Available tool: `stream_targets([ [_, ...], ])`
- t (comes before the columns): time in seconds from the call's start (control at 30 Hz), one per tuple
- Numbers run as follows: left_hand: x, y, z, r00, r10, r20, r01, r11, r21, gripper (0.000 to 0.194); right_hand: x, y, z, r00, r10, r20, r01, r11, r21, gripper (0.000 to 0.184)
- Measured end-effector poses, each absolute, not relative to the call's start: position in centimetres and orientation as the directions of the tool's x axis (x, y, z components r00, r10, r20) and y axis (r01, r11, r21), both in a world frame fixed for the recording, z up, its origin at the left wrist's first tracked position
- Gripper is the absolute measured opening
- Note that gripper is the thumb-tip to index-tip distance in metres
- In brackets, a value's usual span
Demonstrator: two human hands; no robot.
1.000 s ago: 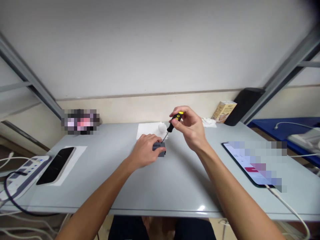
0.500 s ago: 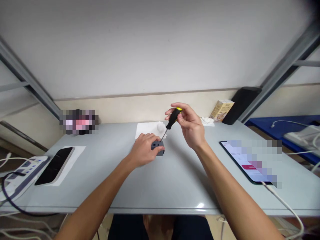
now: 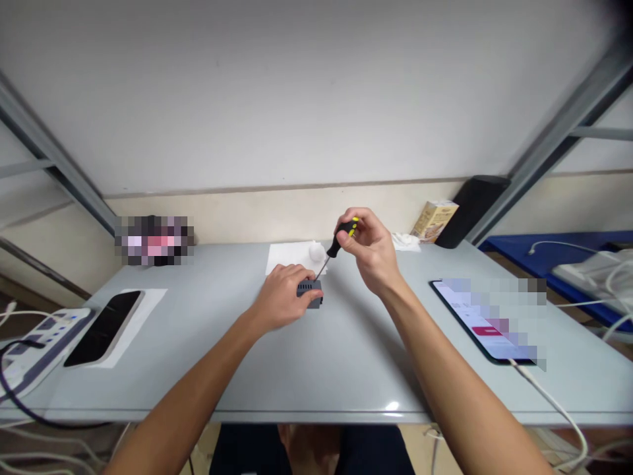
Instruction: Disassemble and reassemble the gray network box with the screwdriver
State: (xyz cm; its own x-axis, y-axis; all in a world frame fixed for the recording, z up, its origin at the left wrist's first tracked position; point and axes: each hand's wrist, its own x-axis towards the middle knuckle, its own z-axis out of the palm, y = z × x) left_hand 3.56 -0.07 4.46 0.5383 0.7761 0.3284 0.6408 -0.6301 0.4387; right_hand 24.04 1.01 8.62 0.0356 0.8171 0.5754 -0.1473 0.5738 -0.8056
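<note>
A small dark grey slotted box (image 3: 314, 302) rests on the table, and my left hand (image 3: 284, 297) is closed on it, thumb along the near side and fingers over the far left. My right hand (image 3: 373, 254) grips the black handle of a screwdriver (image 3: 335, 245) with yellow patches. The tool slants down to the left, its thin shaft ending at the top of the box; the tip is too small to make out. Behind the box lies white paper (image 3: 284, 256) with a small round whitish object (image 3: 316, 252) on it.
To the left are a phone (image 3: 105, 328) on paper and a power strip (image 3: 47, 349) with cables. A tablet (image 3: 475, 323) with a white cable lies on the right. At the back right stand a carton (image 3: 435, 221), a black cylinder (image 3: 472, 211) and crumpled tissue (image 3: 405, 242).
My right hand's fingers have curled more tightly around the screwdriver handle, which has turned a little. My left hand and the box keep their place; the view has shifted slightly.
</note>
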Motion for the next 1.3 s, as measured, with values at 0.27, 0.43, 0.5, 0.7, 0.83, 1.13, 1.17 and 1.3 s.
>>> stream_targets([
  [0.27, 3.5, 0.0, 4.5, 0.543, 0.771, 0.332, 0.643, -0.636, 0.426, 0.013, 24.0, 1.0, 8.6, 0.041, 0.831, 0.555, -0.129, 0.555, -0.822, 0.032],
  [0.43, 3.5, 0.0, 4.4, 0.547, 0.767, 0.335, 0.641, -0.641, 0.422, 0.014, 24.2, 1.0, 8.7, -0.039, 0.853, 0.521, -0.214, 0.502, -0.838, 0.033],
  [0.5, 3.6, 0.0, 4.4, 0.544, 0.77, 0.333, 0.642, -0.638, 0.425, 0.013, 24.2, 1.0, 8.8, -0.025, 0.855, 0.518, -0.225, 0.501, -0.836, 0.029],
  [0.7, 3.5, 0.0, 4.4, 0.547, 0.769, 0.331, 0.641, -0.639, 0.425, 0.013, 24.5, 1.2, 8.7, 0.025, 0.846, 0.533, -0.184, 0.528, -0.829, 0.032],
  [0.83, 3.5, 0.0, 4.4, 0.547, 0.769, 0.331, 0.642, -0.639, 0.424, 0.013, 24.2, 1.2, 8.6, -0.002, 0.852, 0.524, -0.157, 0.517, -0.842, 0.031],
  [1.13, 3.5, -0.1, 4.4, 0.552, 0.759, 0.345, 0.64, -0.651, 0.408, 0.014, 23.5, 1.1, 8.1, 0.021, 0.864, 0.504, -0.225, 0.495, -0.839, 0.04],
  [1.17, 3.5, -0.1, 4.4, 0.551, 0.759, 0.345, 0.64, -0.651, 0.408, 0.014, 23.5, 1.1, 8.1, 0.044, 0.86, 0.509, -0.199, 0.507, -0.839, 0.041],
  [1.3, 3.5, 0.0, 4.4, 0.548, 0.766, 0.337, 0.646, -0.643, 0.411, 0.014, 23.6, 1.0, 8.2, 0.021, 0.869, 0.495, -0.23, 0.486, -0.843, 0.046],
])
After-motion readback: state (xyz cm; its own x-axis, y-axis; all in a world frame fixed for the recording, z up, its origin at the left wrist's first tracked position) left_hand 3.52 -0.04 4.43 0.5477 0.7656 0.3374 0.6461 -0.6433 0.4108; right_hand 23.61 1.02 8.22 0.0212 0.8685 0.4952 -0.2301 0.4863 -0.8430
